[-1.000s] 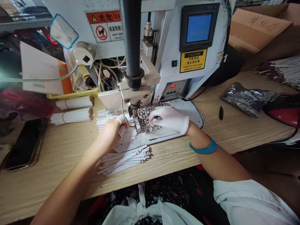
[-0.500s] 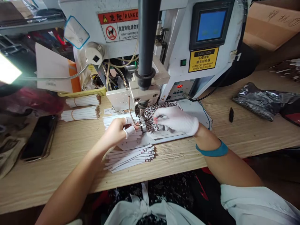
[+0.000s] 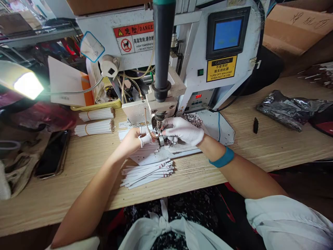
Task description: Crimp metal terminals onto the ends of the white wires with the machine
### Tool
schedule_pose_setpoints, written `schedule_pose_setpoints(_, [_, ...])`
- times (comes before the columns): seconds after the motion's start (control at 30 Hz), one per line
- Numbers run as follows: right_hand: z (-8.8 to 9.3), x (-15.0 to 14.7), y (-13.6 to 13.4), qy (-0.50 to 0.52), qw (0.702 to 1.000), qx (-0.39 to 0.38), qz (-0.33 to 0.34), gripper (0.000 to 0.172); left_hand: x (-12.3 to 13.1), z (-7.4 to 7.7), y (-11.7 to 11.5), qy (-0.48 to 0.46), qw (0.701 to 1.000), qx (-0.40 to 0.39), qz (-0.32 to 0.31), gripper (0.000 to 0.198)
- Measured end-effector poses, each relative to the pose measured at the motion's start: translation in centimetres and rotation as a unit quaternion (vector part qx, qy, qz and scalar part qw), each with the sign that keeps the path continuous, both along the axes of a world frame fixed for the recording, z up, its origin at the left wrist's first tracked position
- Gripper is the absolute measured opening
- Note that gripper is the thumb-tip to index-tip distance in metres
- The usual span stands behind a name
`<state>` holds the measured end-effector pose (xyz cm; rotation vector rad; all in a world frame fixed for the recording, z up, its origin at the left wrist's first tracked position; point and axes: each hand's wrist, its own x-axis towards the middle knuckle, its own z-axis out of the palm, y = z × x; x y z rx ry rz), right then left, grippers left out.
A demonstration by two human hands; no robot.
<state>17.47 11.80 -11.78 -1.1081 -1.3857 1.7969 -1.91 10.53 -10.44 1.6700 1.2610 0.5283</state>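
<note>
- left hand bare, white finger cots on two fingers, curled, pressed down on white strips, exact grip hidden
- right hand in white knit glove, fingertips pinched together just beside steel press tip, what they pinch too small to tell
- strips lie on flat white work plate, under tip, between hands
- loose strip pile on wood-grain table, touching plate's front edge
- speckled black-and-white pile behind right hand
- two rubber-banded strip bundles left of machine, brown ends
- black foil bag well right, table room between
- white machine labels: red DANGER, HIGH TEMPERATURE; yellow CAUTION, TURN OFF MACHINE WHEN NOT IN USE
</note>
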Motion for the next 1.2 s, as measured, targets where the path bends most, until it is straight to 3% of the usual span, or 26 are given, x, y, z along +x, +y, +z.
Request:
schedule_pose_setpoints(0.63, [0.3, -0.3, -0.2, -0.038, 0.999, 0.003, -0.013, 0.013, 0.0, -0.4, 0.3, -0.003, 1.0, -0.004, -0.002, 0.027])
schedule_pose_setpoints(0.9, [0.3, -0.2, -0.2, -0.032, 0.999, -0.003, -0.013, 0.017, 0.4, 0.4, 0.1, -0.002, 1.0, -0.027, 0.015, 0.027])
schedule_pose_setpoints(1.2, [-0.7, 0.1, -0.1, -0.016, 1.0, 0.021, -0.009, 0.02, 0.4, 0.5, 0.1, 0.004, 0.999, -0.04, 0.024, 0.023])
